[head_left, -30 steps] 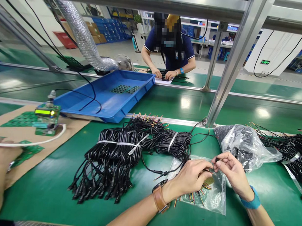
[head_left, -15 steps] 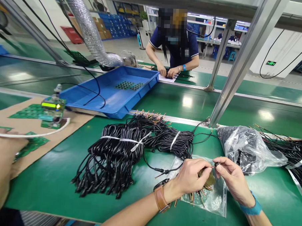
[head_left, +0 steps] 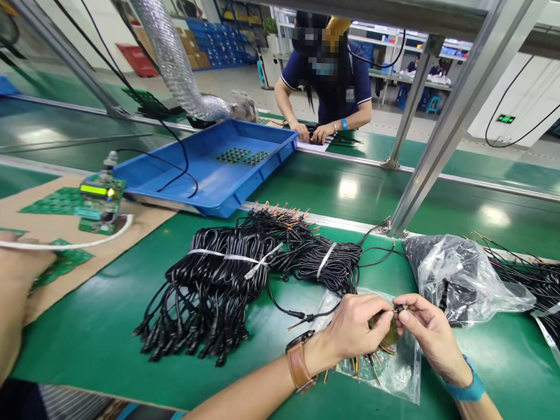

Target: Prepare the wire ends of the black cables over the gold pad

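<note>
My left hand (head_left: 361,325) pinches the end of a thin wire between thumb and fingertips. Close against it, my right hand (head_left: 430,333) grips a small black cylindrical part (head_left: 399,309), which the wire meets; whether it goes inside is too small to tell. Under both hands lies a clear plastic bag (head_left: 407,379). Short coloured wires (head_left: 373,366) show on it, partly covered by my left hand. Left of my hands are black cable bundles (head_left: 229,257) tied with white bands, and a loose cable with a connector (head_left: 296,315) runs toward my left wrist.
A clear bag of black parts (head_left: 462,280) sits right of my hands, beside more black cables (head_left: 557,284). A blue tray (head_left: 207,188) stands behind the bundles. At left, another person's hand (head_left: 13,266) is near green circuit boards (head_left: 71,260). A co-worker (head_left: 322,100) works opposite.
My fingertips have come slightly closer together, and less wire shows between them and the black part. The view has shifted a little; the bundles and bags stay put.
</note>
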A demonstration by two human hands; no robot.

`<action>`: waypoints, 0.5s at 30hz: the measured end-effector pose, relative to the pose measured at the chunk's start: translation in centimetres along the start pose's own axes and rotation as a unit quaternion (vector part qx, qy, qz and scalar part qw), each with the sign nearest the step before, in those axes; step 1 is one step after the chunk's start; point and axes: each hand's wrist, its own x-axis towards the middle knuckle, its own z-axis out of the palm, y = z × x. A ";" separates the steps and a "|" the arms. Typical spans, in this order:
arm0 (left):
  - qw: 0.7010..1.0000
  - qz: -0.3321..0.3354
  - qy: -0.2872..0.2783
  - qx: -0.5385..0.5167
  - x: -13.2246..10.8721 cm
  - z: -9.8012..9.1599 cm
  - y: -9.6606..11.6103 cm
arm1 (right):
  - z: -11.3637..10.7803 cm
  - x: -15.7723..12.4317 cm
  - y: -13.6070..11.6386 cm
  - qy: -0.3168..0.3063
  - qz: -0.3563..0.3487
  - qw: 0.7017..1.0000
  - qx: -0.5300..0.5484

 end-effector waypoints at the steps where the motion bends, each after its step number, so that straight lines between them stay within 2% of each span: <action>1: 1.000 -0.001 -0.002 -0.001 0.0 0.0 0.0 | 0.0 0.0 0.0 -0.002 0.000 1.000 0.003; 10: 1.000 -0.001 -0.016 0.008 -0.1 0.0 -0.1 | -0.1 0.1 0.4 -0.008 -0.001 1.000 0.011; 15: 1.000 -0.004 -0.015 0.013 -0.1 0.1 -0.2 | -0.3 0.0 0.7 -0.008 -0.020 0.999 -0.031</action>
